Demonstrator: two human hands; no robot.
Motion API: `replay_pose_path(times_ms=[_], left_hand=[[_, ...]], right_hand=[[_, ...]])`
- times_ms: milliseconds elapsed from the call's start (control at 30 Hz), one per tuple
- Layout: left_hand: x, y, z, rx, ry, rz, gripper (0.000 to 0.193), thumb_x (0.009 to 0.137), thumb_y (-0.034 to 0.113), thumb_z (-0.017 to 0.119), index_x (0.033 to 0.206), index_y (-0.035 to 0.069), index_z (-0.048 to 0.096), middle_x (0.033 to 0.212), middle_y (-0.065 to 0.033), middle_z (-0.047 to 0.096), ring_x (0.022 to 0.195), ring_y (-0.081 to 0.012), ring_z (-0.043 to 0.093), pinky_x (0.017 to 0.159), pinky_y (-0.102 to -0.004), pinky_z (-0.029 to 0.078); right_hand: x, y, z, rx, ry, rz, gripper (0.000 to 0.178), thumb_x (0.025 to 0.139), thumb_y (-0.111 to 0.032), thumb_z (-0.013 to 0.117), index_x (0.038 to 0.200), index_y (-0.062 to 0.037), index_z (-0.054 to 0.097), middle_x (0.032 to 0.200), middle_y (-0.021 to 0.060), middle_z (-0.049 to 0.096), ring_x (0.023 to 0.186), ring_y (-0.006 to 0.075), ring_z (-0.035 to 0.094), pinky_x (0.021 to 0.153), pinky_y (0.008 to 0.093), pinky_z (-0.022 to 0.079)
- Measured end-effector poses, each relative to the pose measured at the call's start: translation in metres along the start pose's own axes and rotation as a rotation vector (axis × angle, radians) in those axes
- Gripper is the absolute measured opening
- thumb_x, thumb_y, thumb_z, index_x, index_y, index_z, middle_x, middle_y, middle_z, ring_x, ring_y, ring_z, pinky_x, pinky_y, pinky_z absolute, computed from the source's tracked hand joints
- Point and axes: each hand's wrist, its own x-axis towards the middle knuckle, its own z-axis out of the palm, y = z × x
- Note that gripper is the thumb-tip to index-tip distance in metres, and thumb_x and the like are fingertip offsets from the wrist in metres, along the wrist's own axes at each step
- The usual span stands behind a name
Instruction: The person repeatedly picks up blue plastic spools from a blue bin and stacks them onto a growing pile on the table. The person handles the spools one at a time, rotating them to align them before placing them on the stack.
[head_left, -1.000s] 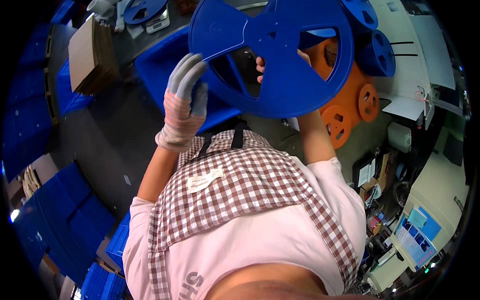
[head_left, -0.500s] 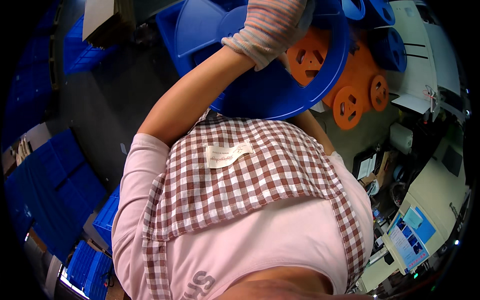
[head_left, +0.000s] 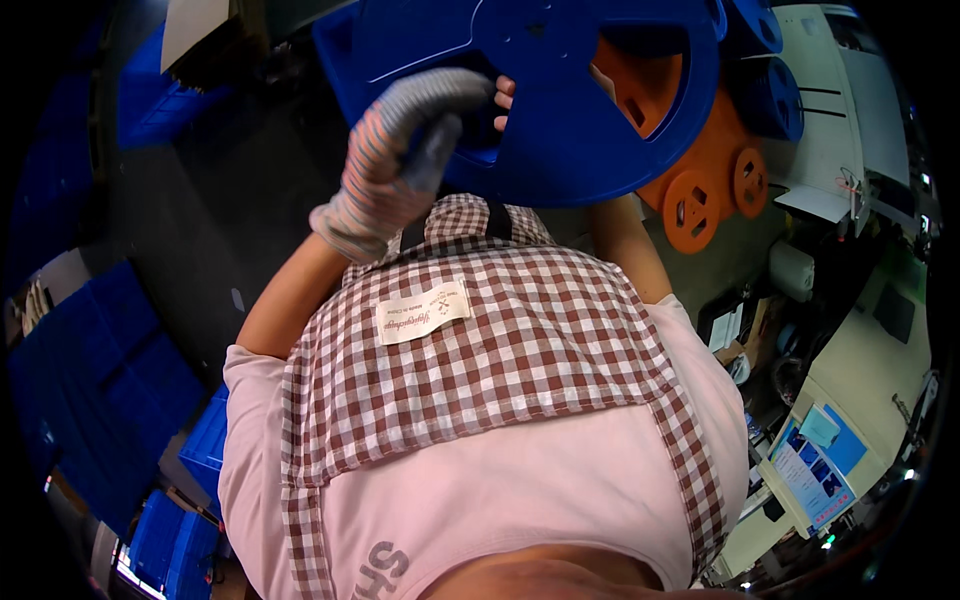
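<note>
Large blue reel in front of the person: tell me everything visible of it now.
The large blue reel is a broad, round disc, apparently plastic, with wide fan-shaped openings, small holes near its centre and a pale raised-looking line at upper left. It is held in front of the body, broad face toward the camera; its top is cut off by the frame. The right hand grips it from behind. The gloved left hand is at its left side; contact is unclear.
</note>
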Motion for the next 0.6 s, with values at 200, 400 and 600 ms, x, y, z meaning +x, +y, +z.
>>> replay_pose_path(times_ms=[200,400,600], left_hand=[[0.035,-0.007,-0.023,0.672,0.098,0.04,0.06,0.076,0.015,0.073,0.13,-0.001,0.052,0.131,-0.0233,0.053,0.124,-0.0419,0.05,0.107,-0.0485,0.04],[0.089,-0.033,0.034,0.759,0.233,0.221,0.054,0.079,0.011,0.067,0.13,0.004,0.053,0.133,-0.021,0.052,0.126,-0.041,0.047,0.109,-0.0507,0.037],[0.082,-0.105,-0.04,1.067,0.251,0.277,0.042,0.082,0.008,0.064,0.124,0.006,0.057,0.132,-0.0191,0.053,0.124,-0.0396,0.049,0.107,-0.0511,0.038]], right_hand=[[0.009,0.015,0.009,-0.073,0.236,0.046,0.073,0.097,-0.053,0.049,0.137,0.0075,0.041,0.123,0.0234,0.052,0.107,0.0364,0.062,0.094,0.0518,0.055],[0.007,0.029,-0.008,-0.066,0.152,0.04,0.077,0.095,-0.055,0.049,0.143,0.0046,0.038,0.13,0.0258,0.051,0.116,0.0411,0.058,0.097,0.0544,0.052],[-0.01,0.016,-0.03,0.015,0.143,0.014,0.08,0.093,-0.056,0.049,0.147,0.0021,0.036,0.135,0.028,0.049,0.123,0.0456,0.055,0.098,0.0568,0.051]])
